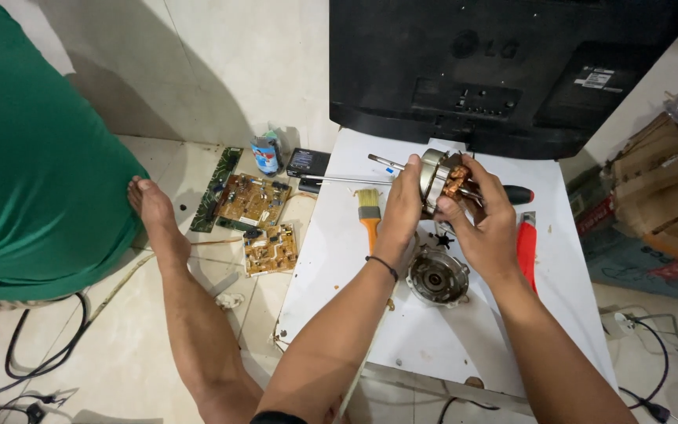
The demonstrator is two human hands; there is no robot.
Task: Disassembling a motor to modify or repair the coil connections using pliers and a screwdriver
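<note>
Both hands clamp 1 small electric motor [445, 180] with copper windings above the white table [433, 330]: the left hand [399, 210] presses its metal housing, fingers curled shut around it, while the right hand [486, 224] pinches the winding side. Nearest on the table, below the motor, lies a round metal end cap [438, 276]. Left of the motor rests a paintbrush [369, 213]; right of it, a red-handled tool [526, 250]; behind it, a screwdriver [512, 193]. Beyond stands a black television [504, 63].
</note>
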